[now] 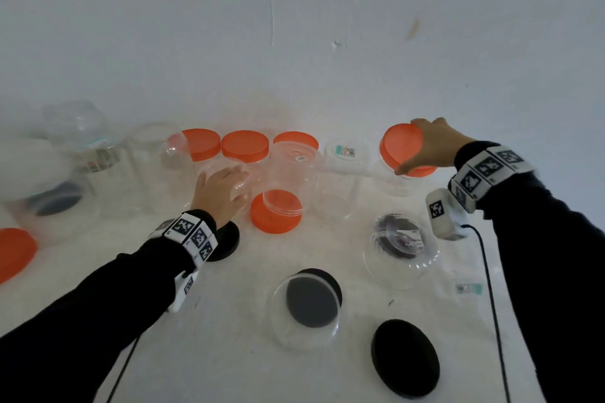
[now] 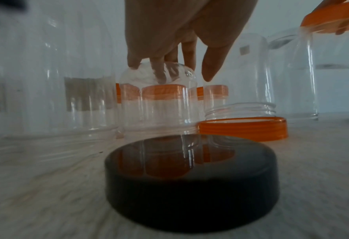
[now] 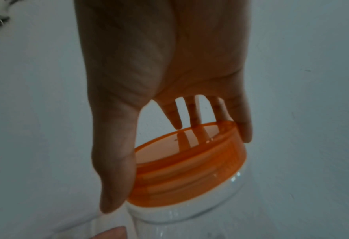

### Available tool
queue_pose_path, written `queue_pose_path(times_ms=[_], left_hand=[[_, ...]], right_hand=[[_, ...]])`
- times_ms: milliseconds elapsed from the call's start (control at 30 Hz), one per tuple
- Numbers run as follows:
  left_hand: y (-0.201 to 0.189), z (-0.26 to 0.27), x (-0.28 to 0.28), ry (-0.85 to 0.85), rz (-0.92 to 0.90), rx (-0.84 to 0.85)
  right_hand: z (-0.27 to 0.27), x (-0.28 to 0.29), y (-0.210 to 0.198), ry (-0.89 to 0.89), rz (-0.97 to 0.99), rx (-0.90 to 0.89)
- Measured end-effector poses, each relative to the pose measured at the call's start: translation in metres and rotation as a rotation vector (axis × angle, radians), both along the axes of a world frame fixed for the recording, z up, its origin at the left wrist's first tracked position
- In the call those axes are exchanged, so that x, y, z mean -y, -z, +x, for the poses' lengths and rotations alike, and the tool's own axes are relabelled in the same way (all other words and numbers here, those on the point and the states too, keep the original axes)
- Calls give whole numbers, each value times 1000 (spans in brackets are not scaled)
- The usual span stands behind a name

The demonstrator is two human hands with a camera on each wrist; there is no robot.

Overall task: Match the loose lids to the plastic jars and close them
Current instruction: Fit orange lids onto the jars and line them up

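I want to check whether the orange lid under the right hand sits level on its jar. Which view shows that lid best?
The right wrist view: the orange lid fills the frame, tilted on the jar's neck, gripped by the right hand. The head view shows it smaller, partly covered by the hand. The left wrist view catches only its edge in the upper right corner.

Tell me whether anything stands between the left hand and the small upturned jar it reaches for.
Nothing visible does. The left hand is already at the small upturned jar, fingertips on its raised base. The black lid lies nearer, under the wrist, and the upturned orange lid lies beside the jar, neither blocking.
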State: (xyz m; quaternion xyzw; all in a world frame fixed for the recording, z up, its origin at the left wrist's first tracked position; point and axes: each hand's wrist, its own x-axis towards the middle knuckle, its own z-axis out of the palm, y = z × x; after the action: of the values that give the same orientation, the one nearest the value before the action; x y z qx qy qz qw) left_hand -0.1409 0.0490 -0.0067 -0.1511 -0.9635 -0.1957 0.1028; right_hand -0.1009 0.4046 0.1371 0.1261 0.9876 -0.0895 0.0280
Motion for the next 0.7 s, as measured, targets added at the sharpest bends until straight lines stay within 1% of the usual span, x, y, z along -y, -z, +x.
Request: queue_pose_path(times_ms=[133, 367, 567, 700], left_hand=[[0, 3, -1, -8, 29, -14], [1, 5, -1, -14, 29, -25], [5, 3, -1, -21, 58, -54], [7, 2, -1, -20, 67, -64]], right_hand=[[-16, -1, 13, -48, 54, 118], [-32, 1, 32, -146, 146, 259], [-42, 2, 34, -186, 195, 274], [-45, 1, 33, -175, 251, 297]])
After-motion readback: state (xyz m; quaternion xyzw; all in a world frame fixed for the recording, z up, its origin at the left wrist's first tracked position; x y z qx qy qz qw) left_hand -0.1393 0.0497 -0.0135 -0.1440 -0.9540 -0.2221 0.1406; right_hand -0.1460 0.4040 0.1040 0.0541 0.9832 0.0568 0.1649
